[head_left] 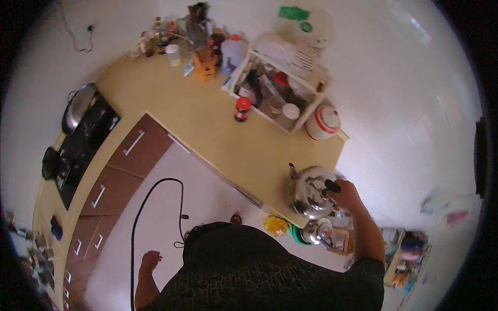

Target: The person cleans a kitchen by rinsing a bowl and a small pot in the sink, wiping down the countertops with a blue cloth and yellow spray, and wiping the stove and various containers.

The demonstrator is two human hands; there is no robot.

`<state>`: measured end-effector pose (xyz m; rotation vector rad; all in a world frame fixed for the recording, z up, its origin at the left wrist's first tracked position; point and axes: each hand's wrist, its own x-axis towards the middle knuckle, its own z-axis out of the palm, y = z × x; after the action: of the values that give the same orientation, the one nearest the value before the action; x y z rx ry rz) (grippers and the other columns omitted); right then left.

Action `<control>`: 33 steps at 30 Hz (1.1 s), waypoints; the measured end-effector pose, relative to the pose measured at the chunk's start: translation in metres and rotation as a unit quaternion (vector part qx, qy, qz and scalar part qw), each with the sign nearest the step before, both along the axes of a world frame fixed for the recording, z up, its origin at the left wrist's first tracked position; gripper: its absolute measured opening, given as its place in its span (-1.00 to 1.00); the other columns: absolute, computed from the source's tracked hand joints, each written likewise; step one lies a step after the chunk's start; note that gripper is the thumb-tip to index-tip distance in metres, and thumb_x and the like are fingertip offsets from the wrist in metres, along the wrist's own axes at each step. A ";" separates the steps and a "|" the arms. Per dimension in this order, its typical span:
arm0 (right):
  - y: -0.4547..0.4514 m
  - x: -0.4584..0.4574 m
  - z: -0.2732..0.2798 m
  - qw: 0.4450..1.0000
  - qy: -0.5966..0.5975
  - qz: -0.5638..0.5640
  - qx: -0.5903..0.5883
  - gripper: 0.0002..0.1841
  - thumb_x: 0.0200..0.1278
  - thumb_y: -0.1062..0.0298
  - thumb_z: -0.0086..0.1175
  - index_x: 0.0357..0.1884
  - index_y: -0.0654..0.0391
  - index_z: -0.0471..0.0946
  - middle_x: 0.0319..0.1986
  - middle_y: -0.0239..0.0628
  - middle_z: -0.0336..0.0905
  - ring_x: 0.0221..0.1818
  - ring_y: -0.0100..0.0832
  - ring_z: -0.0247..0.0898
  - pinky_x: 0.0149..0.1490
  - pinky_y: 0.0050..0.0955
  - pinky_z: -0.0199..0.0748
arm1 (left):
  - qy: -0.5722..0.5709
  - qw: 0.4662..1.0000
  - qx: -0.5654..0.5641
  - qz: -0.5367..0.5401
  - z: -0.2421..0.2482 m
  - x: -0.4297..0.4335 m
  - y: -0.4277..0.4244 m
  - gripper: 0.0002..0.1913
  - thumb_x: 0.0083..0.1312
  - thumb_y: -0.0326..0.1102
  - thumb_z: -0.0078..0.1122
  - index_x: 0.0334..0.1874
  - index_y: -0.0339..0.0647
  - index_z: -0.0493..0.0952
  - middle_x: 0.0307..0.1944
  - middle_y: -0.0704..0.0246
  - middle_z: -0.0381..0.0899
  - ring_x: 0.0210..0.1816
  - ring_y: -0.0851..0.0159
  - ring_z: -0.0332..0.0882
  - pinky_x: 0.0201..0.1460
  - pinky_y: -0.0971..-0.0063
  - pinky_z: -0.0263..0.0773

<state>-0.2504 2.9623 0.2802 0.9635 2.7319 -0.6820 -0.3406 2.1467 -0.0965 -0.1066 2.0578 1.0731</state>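
A large shiny metal kettle [311, 198] stands on the near right end of the yellowish countertop [249, 144], its spout towards the upper left. My right hand [344, 194] is closed around the kettle's black handle. My left hand [151, 260] hangs over the floor at the lower left, holding nothing, fingers slightly curled and apart. A red-and-black container [242, 109] stands farther up the counter, beside a white crate [272, 122] of jars and utensils. A white lidded canister with red bands [323, 121] sits between the crate and the counter's end.
Bottles, a plastic jug [233, 54] and an orange basket [204, 67] line the back. A black stove [85, 136] with a metal pan [79, 107] is at left, above brown drawers [116, 186]. A black cable [133, 233] crosses the view. Below the counter's end are more metal pots [317, 231].
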 end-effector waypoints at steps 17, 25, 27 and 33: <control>-0.011 0.038 -0.080 0.972 -0.131 0.186 0.058 -0.58 -0.03 0.06 0.32 -0.26 0.21 0.61 -0.35 0.04 0.65 -0.21 0.12 0.58 -0.12 -0.06 0.53 | -0.043 0.996 0.032 0.074 -0.059 0.068 -0.003 -0.85 0.13 -0.39 0.22 -0.27 -0.13 0.70 -0.25 0.32 0.74 -0.25 0.20 0.70 -0.20 0.30 0.62; -0.054 0.025 -0.114 0.944 -0.216 0.137 0.210 -0.63 -0.01 0.13 0.28 -0.26 0.23 0.62 -0.31 0.05 0.64 -0.17 0.10 0.57 -0.07 0.01 0.52 | 0.127 0.989 -0.019 -0.068 -0.064 0.089 -0.056 -0.80 0.23 -0.30 0.19 -0.17 -0.17 0.68 -0.24 0.26 0.74 -0.20 0.17 0.69 -0.18 0.27 0.59; -0.064 0.009 -0.111 0.926 -0.261 0.132 0.238 -0.64 0.00 0.14 0.28 -0.26 0.24 0.62 -0.30 0.05 0.65 -0.17 0.09 0.58 -0.06 0.01 0.53 | 0.141 0.981 -0.089 -0.097 -0.073 0.105 -0.076 -0.86 0.14 -0.38 0.24 -0.26 -0.07 0.69 -0.21 0.36 0.73 -0.11 0.15 0.68 -0.13 0.27 0.60; -0.238 -0.131 -0.126 0.936 -0.020 0.340 0.092 -0.56 -0.06 0.08 0.36 -0.16 0.11 0.61 -0.22 0.06 0.65 -0.12 0.11 0.56 -0.03 -0.04 0.54 | 0.115 0.969 -0.219 -0.017 -0.120 0.231 -0.203 -0.87 0.15 -0.27 0.27 -0.27 0.04 0.70 -0.22 0.38 0.73 -0.10 0.16 0.67 -0.14 0.17 0.58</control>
<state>-0.3818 2.7246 0.1546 0.0100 2.8395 -0.2746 -0.1095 1.9439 -0.2167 -0.1745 2.4719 0.6164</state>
